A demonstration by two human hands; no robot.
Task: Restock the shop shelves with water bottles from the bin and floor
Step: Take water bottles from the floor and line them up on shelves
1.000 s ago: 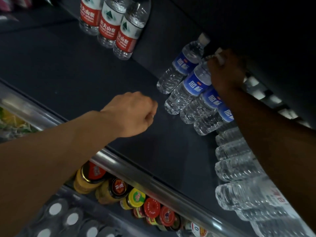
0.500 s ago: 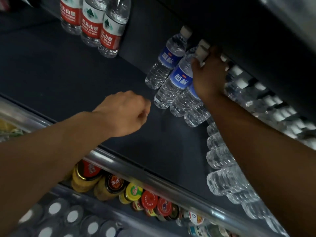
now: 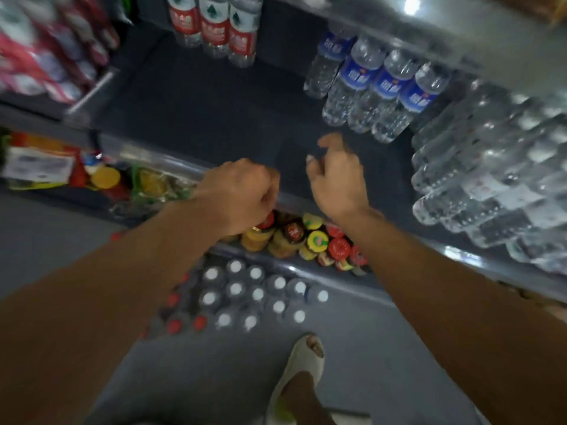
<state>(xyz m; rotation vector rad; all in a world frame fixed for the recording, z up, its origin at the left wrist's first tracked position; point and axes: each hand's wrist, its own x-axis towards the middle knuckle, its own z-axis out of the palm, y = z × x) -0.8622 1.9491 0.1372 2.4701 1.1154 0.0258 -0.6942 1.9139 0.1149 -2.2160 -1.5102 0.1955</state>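
A row of blue-label water bottles (image 3: 377, 87) stands on the dark shelf (image 3: 214, 111) at the back right. My right hand (image 3: 337, 179) hovers in front of them over the shelf, fingers loosely curled, holding nothing. My left hand (image 3: 239, 194) is a closed fist above the shelf's front rail and is empty. Three red-label bottles (image 3: 214, 29) stand at the back of the shelf. Several clear bottles (image 3: 491, 179) fill the shelf's right side. On the floor below stands a pack of white-capped bottles (image 3: 254, 292).
Jars with coloured lids (image 3: 306, 240) line the lower shelf under my hands. Snack packets (image 3: 46, 167) lie on the left of that level, pink packs (image 3: 36, 50) higher up. My sandalled foot (image 3: 306, 360) stands on the grey floor beside the bottle pack.
My right hand let go of the blue-label bottle at the back and drew back toward the shelf's front. The view tilted down, showing the floor bottles. My left fist stayed near the rail.
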